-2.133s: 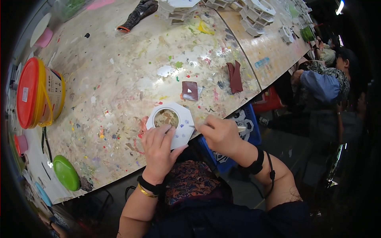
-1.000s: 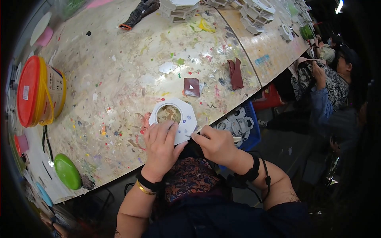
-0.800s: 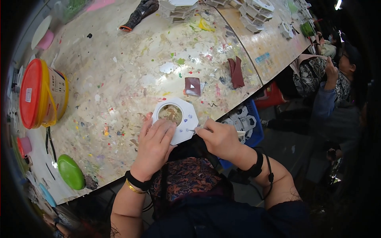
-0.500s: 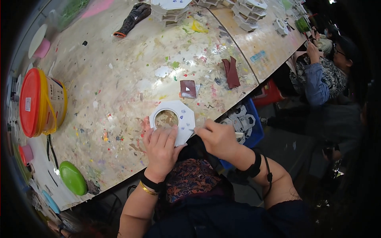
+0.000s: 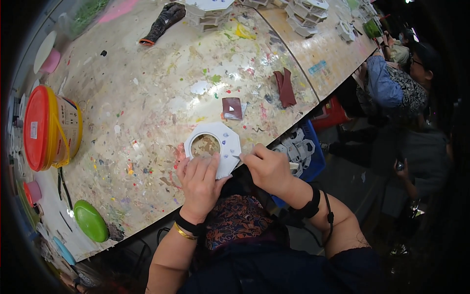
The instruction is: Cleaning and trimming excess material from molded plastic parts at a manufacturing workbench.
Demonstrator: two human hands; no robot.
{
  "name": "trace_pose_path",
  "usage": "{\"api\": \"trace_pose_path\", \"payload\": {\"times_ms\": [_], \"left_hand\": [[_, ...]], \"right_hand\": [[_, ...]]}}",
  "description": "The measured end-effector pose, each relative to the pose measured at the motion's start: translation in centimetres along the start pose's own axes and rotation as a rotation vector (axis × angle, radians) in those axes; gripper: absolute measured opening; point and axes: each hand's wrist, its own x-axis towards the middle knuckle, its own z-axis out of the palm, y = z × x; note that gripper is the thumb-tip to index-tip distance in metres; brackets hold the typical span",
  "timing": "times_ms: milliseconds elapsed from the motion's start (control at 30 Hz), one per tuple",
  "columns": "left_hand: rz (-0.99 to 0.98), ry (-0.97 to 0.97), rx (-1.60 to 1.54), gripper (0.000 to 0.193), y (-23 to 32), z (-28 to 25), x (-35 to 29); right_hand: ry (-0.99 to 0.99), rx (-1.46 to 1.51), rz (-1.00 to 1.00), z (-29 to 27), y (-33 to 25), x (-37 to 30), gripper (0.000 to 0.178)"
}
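A white octagonal piece [image 5: 226, 143] with a large round hole lies at the table's near edge, small blue-violet marks along its right side. My left hand [image 5: 199, 182] grips its lower left rim, fingers on top and the thumb at the near edge. Closed round a thin tool [image 5: 236, 156], my right hand [image 5: 268, 168] is at the piece's right edge. The tool's dark, pointed tip reaches over the white surface; most of it is hidden in my fist. Just beyond the piece lies a brown sandpaper square [image 5: 232, 109] with a small white scrap on it.
Folded brown sandpaper [image 5: 285, 88] lies farther right. Stacked white octagonal pieces [image 5: 210, 13] and a dark glove [image 5: 164, 23] are at the back. A red-lidded bucket [image 5: 41, 128] and green lid [image 5: 90, 220] stand left. A blue crate [image 5: 313, 169] holds white pieces below the table edge.
My right hand has shifted slightly, and more of the tool's tip shows over the white piece. My left hand stays in place. At the right, a seated person's arm has lowered.
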Motion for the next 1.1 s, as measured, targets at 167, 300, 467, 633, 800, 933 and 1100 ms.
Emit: {"api": "trace_pose_path", "payload": {"times_ms": [167, 300, 467, 633, 800, 933, 1100], "left_hand": [[0.016, -0.007, -0.010, 0.063, -0.4, 0.3, -0.1], [-0.003, 0.003, -0.024, 0.064, -0.2, -0.1, 0.1], [0.007, -0.026, -0.013, 0.066, -0.2, -0.2, 0.1], [0.011, -0.016, -0.025, 0.067, 0.0, -0.5, 0.0], [0.008, -0.057, -0.001, 0.063, -0.8, -2.0, -0.2], [-0.007, -0.133, 0.087, 0.068, -1.9, -4.0, -0.2], [-0.085, -0.135, 0.059, 0.071, -1.0, -5.1, -0.7]], "right_hand": [[-0.042, 0.042, -0.050, 1.2, -2.1, -1.2, 0.022], [-0.010, 0.082, -0.045, 1.0, -1.4, -0.6, 0.022], [-0.064, 0.079, -0.072, 1.2, -1.8, -1.0, 0.018], [-0.036, 0.191, -0.008, -0.2, -0.2, -0.8, 0.011], [-0.009, 0.368, 0.285, -2.0, 2.2, 0.6, 0.021], [0.059, 0.424, 0.290, -1.4, 4.7, 1.7, 0.027], [0.033, 0.679, 0.584, -0.5, 6.1, 3.1, 0.025]]}}
